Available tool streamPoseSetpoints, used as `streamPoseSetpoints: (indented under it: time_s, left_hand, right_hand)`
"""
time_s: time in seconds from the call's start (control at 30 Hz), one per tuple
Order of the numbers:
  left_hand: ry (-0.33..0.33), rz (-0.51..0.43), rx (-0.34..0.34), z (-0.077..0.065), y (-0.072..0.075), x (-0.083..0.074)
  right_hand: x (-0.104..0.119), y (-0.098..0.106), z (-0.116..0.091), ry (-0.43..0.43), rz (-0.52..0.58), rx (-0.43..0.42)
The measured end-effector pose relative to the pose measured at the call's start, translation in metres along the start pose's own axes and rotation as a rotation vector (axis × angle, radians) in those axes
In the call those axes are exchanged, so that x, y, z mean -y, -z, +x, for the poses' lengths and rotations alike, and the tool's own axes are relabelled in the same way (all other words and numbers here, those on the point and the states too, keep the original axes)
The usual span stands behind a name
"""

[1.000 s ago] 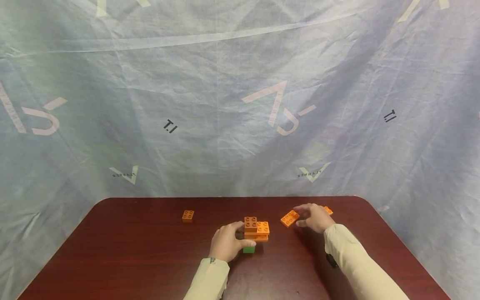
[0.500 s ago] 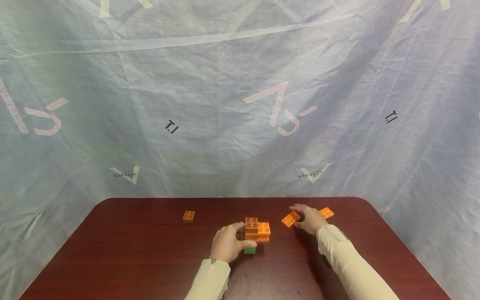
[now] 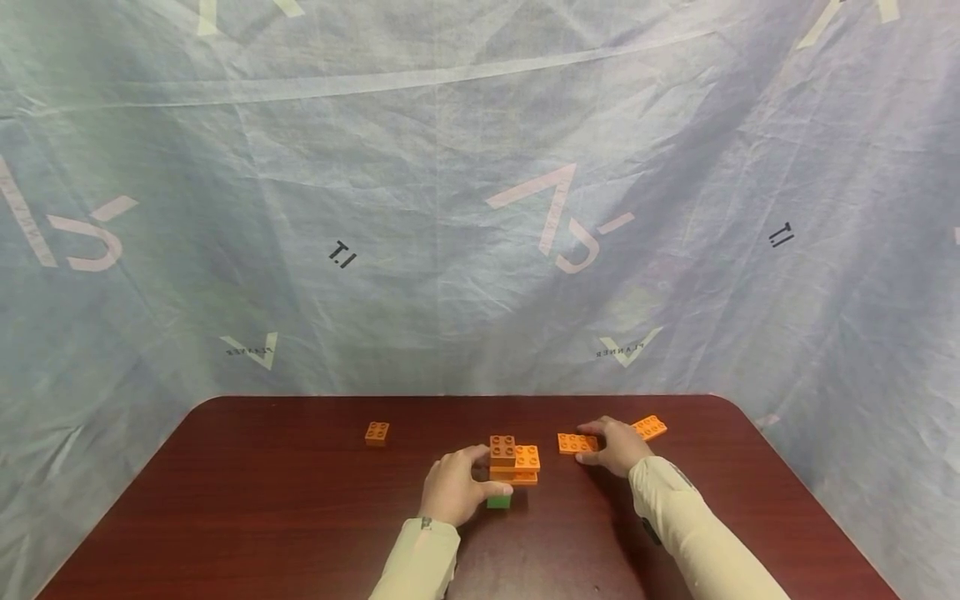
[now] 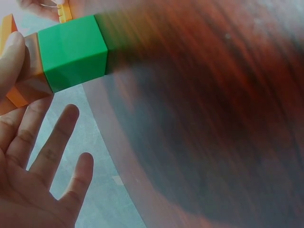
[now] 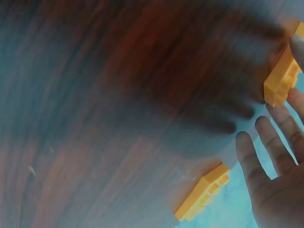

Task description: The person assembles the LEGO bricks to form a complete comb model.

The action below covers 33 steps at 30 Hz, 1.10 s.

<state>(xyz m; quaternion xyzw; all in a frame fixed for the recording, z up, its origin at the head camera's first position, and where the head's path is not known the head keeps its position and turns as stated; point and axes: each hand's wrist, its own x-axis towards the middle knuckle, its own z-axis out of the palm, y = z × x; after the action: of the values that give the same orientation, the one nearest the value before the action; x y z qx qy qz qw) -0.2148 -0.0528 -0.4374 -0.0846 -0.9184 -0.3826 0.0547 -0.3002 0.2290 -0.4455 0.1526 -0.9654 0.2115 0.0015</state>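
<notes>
Left hand (image 3: 453,487) grips brick stack (image 3: 513,460), lower centre; right hand (image 3: 622,447) pinches orange plate (image 3: 574,443), right of stack. Green bottom brick (image 4: 73,52): clear in left-wrist view, partly hidden in head view.

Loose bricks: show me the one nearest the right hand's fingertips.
The orange brick between thumb and fingers of the right hand; a second orange brick lies right of that hand, the brownish brick far left.
</notes>
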Motion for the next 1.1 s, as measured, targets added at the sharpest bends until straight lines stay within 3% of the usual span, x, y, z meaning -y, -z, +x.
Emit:
streamPoseSetpoints:
  time_s: [0.33,0.73,1.1]
  left_hand:
    - [0.001,-0.015,0.008,0.0,-0.001,0.002]
    - [-0.014,-0.011,-0.005,0.002,-0.005,0.005]
    - [0.011,-0.031,0.013,0.0,-0.002,0.003]
  right_hand:
    - [-0.003,-0.009,0.0,0.009,0.026,-0.05]
    - [-0.006,-0.007,-0.006,-0.037,0.084,-0.063]
    - [-0.007,-0.005,-0.01,-0.02,0.115,-0.1]
